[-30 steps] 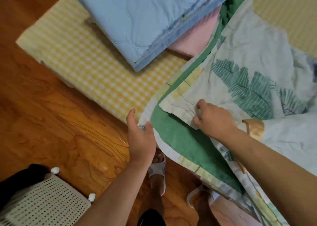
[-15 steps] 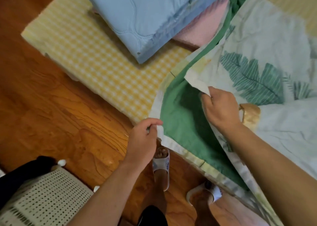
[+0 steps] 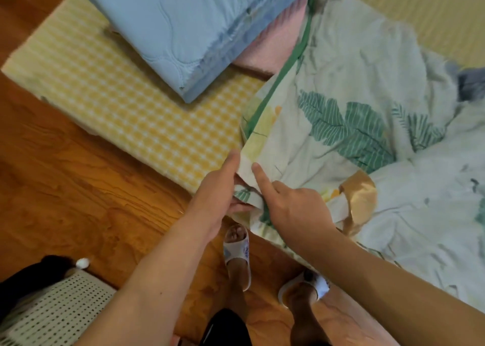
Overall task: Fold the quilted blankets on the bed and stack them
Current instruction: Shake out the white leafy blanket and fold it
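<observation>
Leaf quilt (image 3: 354, 104) lying rumpled on the bed (image 3: 126, 104), its corner hanging over the near edge. Left hand (image 3: 215, 198) and right hand (image 3: 291, 206) both pinching that corner, right forefinger extended. Blue blanket (image 3: 183, 23) sitting folded behind. Basket (image 3: 52, 311) standing on open floor (image 3: 78, 188); contents unclear.

1. Leaf-print quilt (image 3: 367, 88): pale, green fern pattern, green border; lies rumpled and unfolded over the bed's right side; its near corner hangs at the bed edge.
2. Blue quilted blanket (image 3: 183, 28): folded, lying atop a folded pink blanket (image 3: 278, 49); both on the bed (image 3: 126, 101).
</observation>
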